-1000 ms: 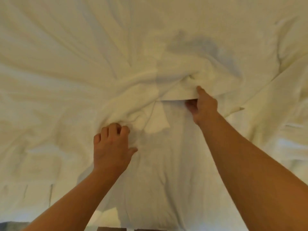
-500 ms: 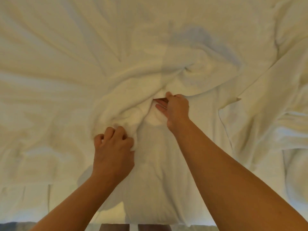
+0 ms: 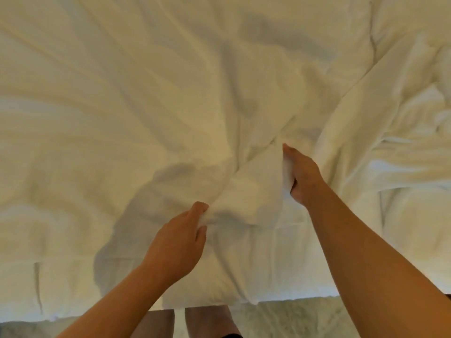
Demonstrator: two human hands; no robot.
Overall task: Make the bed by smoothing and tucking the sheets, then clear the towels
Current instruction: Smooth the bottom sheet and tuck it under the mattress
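Observation:
A white, heavily creased sheet (image 3: pixel 146 106) covers the bed and fills nearly the whole view. Its loose near edge is bunched into a ridge (image 3: pixel 244 191) in the lower middle. My left hand (image 3: pixel 178 242) grips the left end of that bunched fold, fingers curled round the cloth. At the fold's right end, my right hand (image 3: pixel 302 174) holds the fabric with thumb and fingers closed on it. The two hands are about a forearm's width apart. Rumpled white cloth, sheet or towel (image 3: pixel 415 147), lies heaped at the right.
The bed's near edge (image 3: pixel 292 298) runs along the bottom of the view, with pale patterned floor (image 3: pixel 280 320) below it. My legs (image 3: pixel 207 323) stand against the edge at the bottom centre. The under-sheet (image 3: pixel 256 259) lies flat between my hands and the edge.
Both hands have pulled the bunched fold toward the bed's near edge. The right hand moved right and turned its grip onto the fold's end. The view tilted down, showing the floor.

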